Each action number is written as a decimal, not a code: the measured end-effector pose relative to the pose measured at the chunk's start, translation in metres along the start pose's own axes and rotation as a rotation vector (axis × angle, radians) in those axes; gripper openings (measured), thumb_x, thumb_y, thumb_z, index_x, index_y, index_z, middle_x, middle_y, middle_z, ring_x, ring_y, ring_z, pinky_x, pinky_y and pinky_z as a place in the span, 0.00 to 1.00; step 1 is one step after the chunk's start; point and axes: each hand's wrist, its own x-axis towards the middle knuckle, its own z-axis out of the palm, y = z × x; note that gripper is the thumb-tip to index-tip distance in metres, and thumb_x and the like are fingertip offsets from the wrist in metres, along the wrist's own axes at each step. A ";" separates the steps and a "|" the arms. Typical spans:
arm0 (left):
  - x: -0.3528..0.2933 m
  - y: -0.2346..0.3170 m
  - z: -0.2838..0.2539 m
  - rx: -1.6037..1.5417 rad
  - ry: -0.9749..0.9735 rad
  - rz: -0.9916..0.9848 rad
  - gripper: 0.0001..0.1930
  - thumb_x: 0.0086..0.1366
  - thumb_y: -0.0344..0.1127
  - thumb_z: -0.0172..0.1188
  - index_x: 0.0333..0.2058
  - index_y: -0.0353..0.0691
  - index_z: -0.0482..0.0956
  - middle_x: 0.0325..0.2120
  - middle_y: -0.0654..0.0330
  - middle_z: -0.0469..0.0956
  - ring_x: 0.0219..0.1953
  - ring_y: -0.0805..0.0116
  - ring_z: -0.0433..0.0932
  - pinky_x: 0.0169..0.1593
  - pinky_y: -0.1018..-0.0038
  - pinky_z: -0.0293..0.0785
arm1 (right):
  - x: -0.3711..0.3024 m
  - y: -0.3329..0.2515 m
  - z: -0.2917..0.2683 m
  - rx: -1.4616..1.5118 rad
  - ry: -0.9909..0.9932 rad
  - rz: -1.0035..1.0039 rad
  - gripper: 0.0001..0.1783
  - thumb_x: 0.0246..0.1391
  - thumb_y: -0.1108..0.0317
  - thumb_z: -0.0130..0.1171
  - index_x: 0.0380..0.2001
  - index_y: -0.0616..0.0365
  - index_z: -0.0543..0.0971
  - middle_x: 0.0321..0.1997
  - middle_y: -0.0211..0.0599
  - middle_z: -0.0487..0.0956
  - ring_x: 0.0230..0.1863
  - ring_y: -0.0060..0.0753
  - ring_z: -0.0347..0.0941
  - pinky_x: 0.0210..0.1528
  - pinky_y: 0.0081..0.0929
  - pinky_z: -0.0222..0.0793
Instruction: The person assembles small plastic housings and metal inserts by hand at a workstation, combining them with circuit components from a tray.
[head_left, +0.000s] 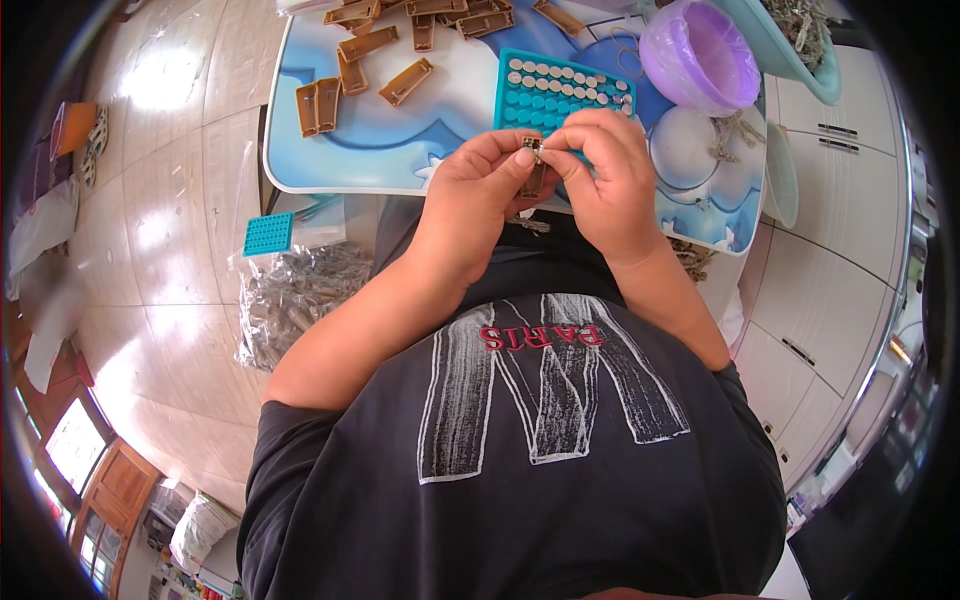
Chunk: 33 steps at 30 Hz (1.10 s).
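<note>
My left hand (468, 190) is closed around a small, narrow brown plastic casing (532, 183), held upright near the table's front edge. Thumb and forefinger of my right hand (612, 180) pinch together at the casing's upper end; whatever tiny part lies between these fingertips is too small to make out. Just beyond both hands sits a teal tray (502, 90) with rows of round pockets. Silver button-like discs (566, 74) fill its far rows, while nearer pockets show only teal.
Several loose brown casings (407, 82) lie across the blue-and-white table (350, 165). To the right stand a purple bowl (690, 60) lined with clear plastic and a pale teal basin (825, 75). Left of my legs are a clear bag of parts (300, 300) and another teal tray (268, 234).
</note>
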 end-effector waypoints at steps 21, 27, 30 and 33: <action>-0.009 0.012 -0.011 -0.072 0.072 -0.003 0.11 0.67 0.35 0.51 0.43 0.33 0.71 0.36 0.54 0.78 0.36 0.67 0.79 0.44 0.72 0.76 | 0.063 0.028 0.006 -0.242 0.016 -0.005 0.08 0.50 0.70 0.58 0.34 0.58 0.79 0.35 0.39 0.78 0.39 0.43 0.73 0.40 0.33 0.69; -0.008 0.013 -0.009 -0.057 0.081 0.002 0.11 0.68 0.35 0.50 0.43 0.33 0.72 0.39 0.53 0.77 0.40 0.65 0.79 0.46 0.71 0.77 | 0.077 0.059 0.017 -0.453 -0.185 0.099 0.09 0.49 0.67 0.58 0.35 0.56 0.78 0.38 0.41 0.78 0.40 0.48 0.73 0.41 0.37 0.69; -0.007 0.011 -0.009 -0.068 0.079 0.018 0.11 0.68 0.34 0.50 0.43 0.33 0.71 0.40 0.52 0.77 0.41 0.65 0.78 0.47 0.71 0.76 | 0.074 0.055 0.017 -0.369 -0.149 0.065 0.08 0.50 0.68 0.57 0.35 0.56 0.79 0.37 0.39 0.78 0.40 0.46 0.73 0.41 0.34 0.69; -0.009 0.013 -0.009 -0.074 0.085 0.004 0.11 0.68 0.34 0.50 0.44 0.33 0.70 0.40 0.52 0.77 0.42 0.64 0.78 0.49 0.71 0.75 | 0.063 0.040 0.002 -0.176 -0.066 0.085 0.08 0.52 0.70 0.55 0.35 0.58 0.79 0.35 0.38 0.78 0.38 0.41 0.74 0.40 0.30 0.69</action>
